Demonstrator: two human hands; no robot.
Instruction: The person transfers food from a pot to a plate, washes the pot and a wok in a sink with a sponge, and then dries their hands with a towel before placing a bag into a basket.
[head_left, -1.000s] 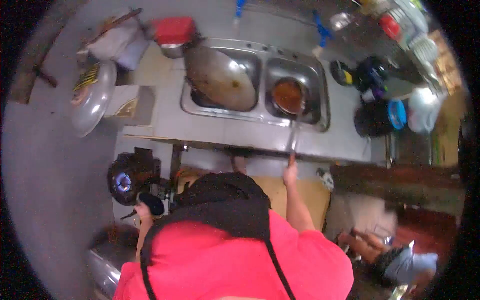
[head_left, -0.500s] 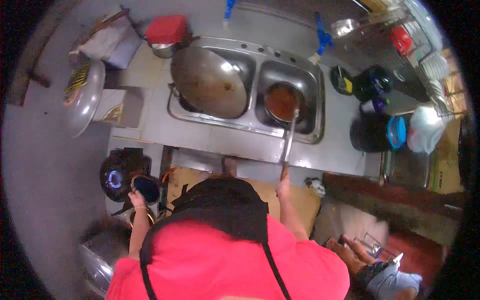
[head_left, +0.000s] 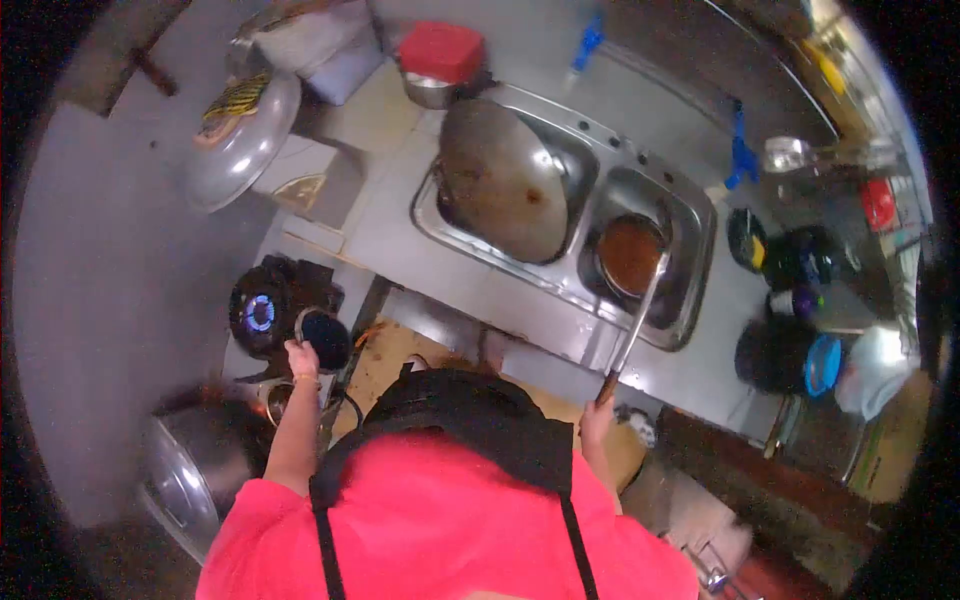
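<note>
My right hand (head_left: pixel 596 412) grips the dark handle of a long metal ladle (head_left: pixel 636 325). Its far end rests at a pot of brown liquid (head_left: pixel 630 254) in the right basin of the steel sink (head_left: pixel 485 276). My left hand (head_left: pixel 301 356) holds a small dark round pot (head_left: pixel 326 338) right beside a burner with a blue flame (head_left: pixel 259 312). A large steel wok (head_left: pixel 503 182) leans in the left basin. My red shirt and black apron fill the bottom of the view.
A big metal lid (head_left: pixel 240 148) leans at the upper left, a red-lidded container (head_left: pixel 441 52) stands behind the sink. Dark pots and a blue lid (head_left: pixel 824 364) crowd the counter at the right. A steel vessel (head_left: pixel 186 478) sits low at the left.
The view has swung so the sink now sits up and to the right. My left hand has lifted the dark pot up closer to the lit burner. My right hand keeps the ladle at the pot.
</note>
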